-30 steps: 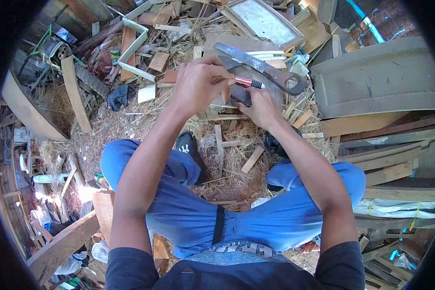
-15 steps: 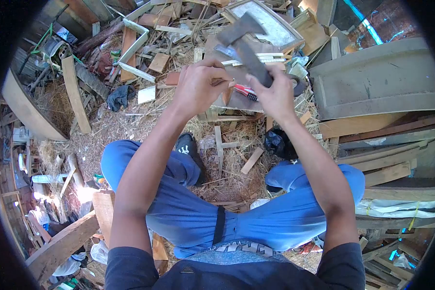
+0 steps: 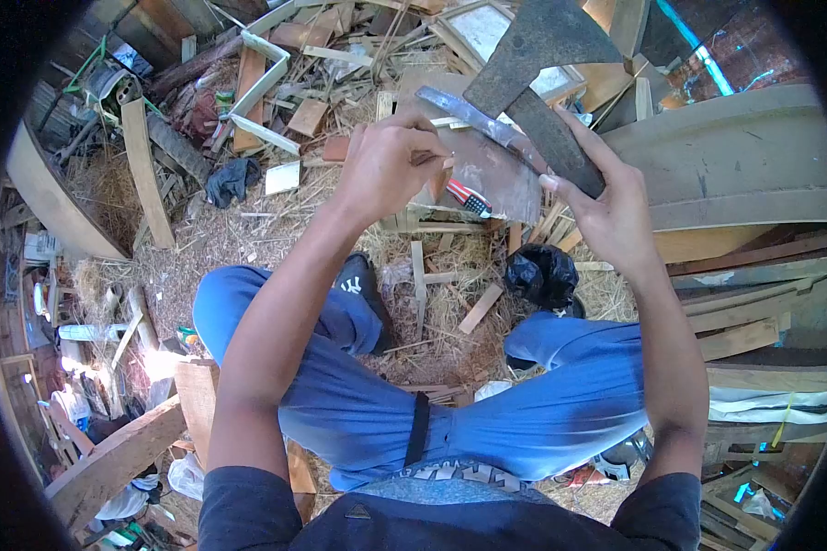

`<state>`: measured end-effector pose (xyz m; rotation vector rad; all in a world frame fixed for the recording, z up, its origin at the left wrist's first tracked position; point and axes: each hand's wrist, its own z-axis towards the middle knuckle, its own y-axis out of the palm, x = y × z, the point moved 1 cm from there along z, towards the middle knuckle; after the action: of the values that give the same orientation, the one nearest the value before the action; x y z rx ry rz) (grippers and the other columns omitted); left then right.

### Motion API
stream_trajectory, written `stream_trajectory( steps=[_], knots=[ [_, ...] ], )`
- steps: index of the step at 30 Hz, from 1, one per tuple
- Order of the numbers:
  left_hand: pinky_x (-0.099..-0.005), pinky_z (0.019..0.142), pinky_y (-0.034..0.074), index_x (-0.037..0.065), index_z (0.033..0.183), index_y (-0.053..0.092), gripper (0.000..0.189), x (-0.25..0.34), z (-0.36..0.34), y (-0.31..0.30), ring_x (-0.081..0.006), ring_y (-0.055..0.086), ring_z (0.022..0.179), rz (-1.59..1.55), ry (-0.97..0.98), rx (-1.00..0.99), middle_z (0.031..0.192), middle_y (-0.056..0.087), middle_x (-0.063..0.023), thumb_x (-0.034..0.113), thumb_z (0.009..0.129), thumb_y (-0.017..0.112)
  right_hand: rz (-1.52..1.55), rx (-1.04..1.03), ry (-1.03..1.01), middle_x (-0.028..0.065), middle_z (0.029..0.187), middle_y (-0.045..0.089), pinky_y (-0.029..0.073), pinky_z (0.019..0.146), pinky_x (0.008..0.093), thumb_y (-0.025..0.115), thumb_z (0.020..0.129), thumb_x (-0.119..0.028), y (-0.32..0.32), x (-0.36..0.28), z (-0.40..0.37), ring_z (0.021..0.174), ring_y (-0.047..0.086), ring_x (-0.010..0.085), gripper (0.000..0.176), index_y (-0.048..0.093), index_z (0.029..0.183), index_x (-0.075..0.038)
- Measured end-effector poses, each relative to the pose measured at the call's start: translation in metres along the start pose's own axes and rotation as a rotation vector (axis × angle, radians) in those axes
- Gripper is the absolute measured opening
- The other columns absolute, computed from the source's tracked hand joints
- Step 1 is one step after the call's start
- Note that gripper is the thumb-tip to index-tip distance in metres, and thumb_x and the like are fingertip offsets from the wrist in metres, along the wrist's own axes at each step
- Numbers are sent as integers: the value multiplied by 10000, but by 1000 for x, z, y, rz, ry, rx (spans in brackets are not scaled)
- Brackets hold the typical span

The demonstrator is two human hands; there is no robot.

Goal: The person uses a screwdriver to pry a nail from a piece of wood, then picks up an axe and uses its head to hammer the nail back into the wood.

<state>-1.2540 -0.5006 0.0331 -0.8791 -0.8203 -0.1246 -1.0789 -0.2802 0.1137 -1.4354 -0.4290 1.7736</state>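
My right hand (image 3: 616,207) is closed around the dark handle of a hatchet (image 3: 547,55), raised at the upper right with its broad, worn metal head pointing away from me. My left hand (image 3: 390,165) is closed in a pinch over the work board (image 3: 496,179). A tiny tip shows at its fingertips, too small to name, and a reddish-brown wood piece (image 3: 435,186) stands just below them. On the board beside the hatchet handle lies a flat, chisel-like metal tool (image 3: 473,115). A red and black handled tool with white dots (image 3: 469,196) lies right of my left fingertips.
Wood scraps and shavings cover the ground. A black plastic bag (image 3: 542,274) sits between the board and my right knee. Large curved panels (image 3: 726,161) and stacked planks (image 3: 753,303) stand on the right. A white-framed panel (image 3: 478,32) lies at the back.
My right hand has lifted the hatchet up and to the right, away from my left hand, uncovering the chisel-like tool. My left hand stays nearly in place.
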Motion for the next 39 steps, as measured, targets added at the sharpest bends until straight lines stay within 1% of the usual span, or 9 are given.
stream_trajectory(
  steps=[4, 7, 14, 20, 23, 25, 32, 38, 39],
  knots=[
    [-298, 635, 506, 12, 992, 821, 115, 0, 1, 3, -132, 643, 692, -18, 26, 31, 969, 720, -60, 35, 880, 825, -81, -78, 45, 219, 1305, 708, 575, 964, 447, 776, 870, -30, -6, 3, -11, 1173, 691, 418, 738, 572, 1539, -267],
    [-296, 628, 496, 9, 994, 818, 119, -1, 3, 4, -125, 632, 693, -45, 26, 20, 961, 715, -58, 39, 880, 830, -260, -103, -35, 192, 1287, 720, 584, 927, 483, 772, 869, -54, -8, 5, -16, 1123, 705, 417, 763, 547, 1553, -307],
    [-300, 625, 476, 3, 987, 812, 128, 0, 2, 4, -122, 619, 699, -51, 1, 11, 962, 706, -56, 40, 869, 843, -299, -98, -84, 151, 1294, 723, 593, 913, 495, 771, 874, -82, -2, 3, -17, 1101, 707, 413, 776, 518, 1568, -319],
    [-309, 625, 478, 5, 967, 812, 125, 1, 2, 3, -128, 621, 697, -18, 6, 6, 967, 707, -58, 50, 857, 853, -351, -180, -31, 115, 1314, 721, 597, 909, 509, 757, 895, -112, 0, 0, -17, 1110, 708, 402, 743, 516, 1566, -322],
    [-315, 623, 480, 9, 961, 813, 124, 2, 3, 2, -135, 619, 687, 24, 39, 9, 973, 710, -59, 52, 852, 854, -342, -136, -89, 122, 1307, 723, 597, 900, 512, 755, 900, -119, 3, 1, -16, 1096, 711, 406, 740, 513, 1567, -325],
    [-317, 616, 475, 9, 957, 813, 126, 1, 2, 3, -139, 611, 675, 34, 50, 18, 971, 711, -61, 55, 848, 856, -270, -143, -13, 209, 1292, 711, 576, 940, 486, 790, 865, -37, 2, -5, -15, 1144, 685, 443, 730, 578, 1530, -249],
    [-324, 589, 447, 11, 949, 812, 137, 2, 3, 1, -148, 573, 631, 27, 34, 5, 956, 709, -67, 75, 841, 867, -348, -224, 20, 210, 1292, 713, 576, 944, 482, 786, 862, -15, 2, -3, -15, 1146, 685, 444, 743, 572, 1536, -243],
    [-334, 593, 454, 1, 942, 807, 143, 1, 3, 3, -147, 581, 634, 9, 40, 27, 956, 708, -62, 81, 841, 870, -204, -106, -32, 196, 1280, 722, 581, 927, 486, 779, 873, -16, 5, -5, -16, 1138, 689, 442, 728, 576, 1531, -251],
    [-334, 593, 454, 1, 942, 807, 143, 2, 4, 2, -147, 581, 634, 11, 43, 27, 956, 708, -62, 81, 841, 870, -287, -177, 12, 193, 1284, 721, 582, 930, 482, 778, 871, -13, 4, -5, -16, 1141, 690, 441, 729, 577, 1530, -251]
  ],
)
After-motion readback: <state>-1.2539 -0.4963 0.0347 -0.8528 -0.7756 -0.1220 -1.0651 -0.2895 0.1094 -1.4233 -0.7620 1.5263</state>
